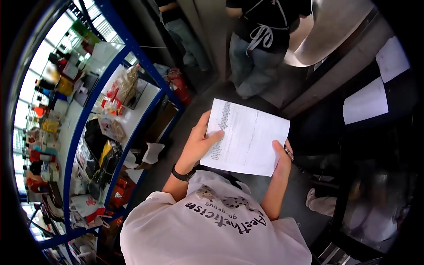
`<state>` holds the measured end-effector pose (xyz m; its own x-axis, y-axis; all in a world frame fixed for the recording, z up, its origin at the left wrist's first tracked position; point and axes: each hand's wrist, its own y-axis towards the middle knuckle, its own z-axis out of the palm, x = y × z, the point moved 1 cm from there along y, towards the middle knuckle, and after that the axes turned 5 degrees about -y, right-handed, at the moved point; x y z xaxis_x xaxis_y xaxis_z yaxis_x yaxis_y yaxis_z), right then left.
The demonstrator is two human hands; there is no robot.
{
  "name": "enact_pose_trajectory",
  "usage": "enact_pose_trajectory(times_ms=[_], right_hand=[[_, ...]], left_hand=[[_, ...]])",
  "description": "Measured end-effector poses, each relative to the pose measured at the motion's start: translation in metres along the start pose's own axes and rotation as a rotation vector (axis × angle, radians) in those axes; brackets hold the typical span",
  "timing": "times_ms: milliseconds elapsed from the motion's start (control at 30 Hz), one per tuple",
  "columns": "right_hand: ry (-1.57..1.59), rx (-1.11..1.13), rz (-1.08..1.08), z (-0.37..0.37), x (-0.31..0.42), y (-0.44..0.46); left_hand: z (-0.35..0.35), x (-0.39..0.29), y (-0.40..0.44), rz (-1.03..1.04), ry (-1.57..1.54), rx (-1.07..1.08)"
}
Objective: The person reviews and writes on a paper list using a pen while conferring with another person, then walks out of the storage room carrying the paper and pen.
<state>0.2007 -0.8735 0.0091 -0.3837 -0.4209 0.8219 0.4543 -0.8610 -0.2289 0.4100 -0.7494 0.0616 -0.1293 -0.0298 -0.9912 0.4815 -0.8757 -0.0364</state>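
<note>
A white sheet of paper [247, 137] with columns of small print is held up in front of my chest. My left hand [198, 143] grips its left edge, the thumb lying on top of the print and the other fingers behind the sheet. At the lower right corner my right hand [282, 157] pinches the paper, thumb in front, with a ring on one finger. A dark band [182, 175] circles my left wrist. The print is too small to read.
On the left stands a blue-framed shelf [73, 145] full of bottles and bagged items. Two people stand ahead, one wearing a black apron [265, 22]. More paper sheets [365, 101] lie on a dark surface at right. A shoe [311, 197] shows at lower right.
</note>
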Motion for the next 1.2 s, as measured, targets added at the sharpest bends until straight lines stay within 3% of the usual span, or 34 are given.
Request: enact_pose_trajectory(times_ms=[200,333,400,467,500,567,633,733,900,967,1000,1067,1200], right_hand=[[-0.123,-0.018,0.043,-0.027,0.007,0.082],[-0.261,-0.067,0.051,-0.016,0.029,0.176],[-0.493,-0.185,0.061,-0.01,0.039,0.238],[-0.543,0.022,-0.227,0.025,0.07,0.305],[-0.573,0.087,-0.181,0.036,0.088,0.338],[-0.38,0.338,-0.323,0.065,0.115,0.411],[-0.175,0.566,-0.295,0.108,0.132,0.488],[-0.29,0.678,-0.155,0.145,0.143,0.619],[-0.544,0.256,-0.367,0.073,0.213,0.828],[-0.472,0.009,-0.475,0.035,0.268,0.849],[-0.577,-0.135,-0.677,0.02,0.298,0.859],[-0.66,-0.269,-0.765,-0.052,0.367,0.889],[-0.575,-0.648,-1.155,-0.135,0.456,0.879]], left_hand=[[0.013,0.023,0.108,-0.082,0.043,0.063],[0.007,0.038,0.207,0.017,-0.06,0.056],[-0.002,0.035,0.26,0.071,-0.101,0.037],[-0.023,0.026,0.313,0.11,-0.078,-0.036],[-0.035,0.02,0.335,0.122,-0.043,-0.067],[-0.054,0.006,0.381,0.149,0.059,-0.15],[-0.066,-0.003,0.42,0.16,0.181,-0.222],[-0.064,-0.003,0.464,0.117,0.215,-0.285],[-0.039,0.013,0.546,0.017,0.15,-0.184],[-0.032,0.027,0.584,0.01,0.114,-0.189],[-0.024,0.03,0.611,0.005,0.076,-0.184],[-0.003,0.035,0.667,-0.012,-0.003,-0.161],[0.056,0.035,0.803,0.015,0.04,-0.136]])
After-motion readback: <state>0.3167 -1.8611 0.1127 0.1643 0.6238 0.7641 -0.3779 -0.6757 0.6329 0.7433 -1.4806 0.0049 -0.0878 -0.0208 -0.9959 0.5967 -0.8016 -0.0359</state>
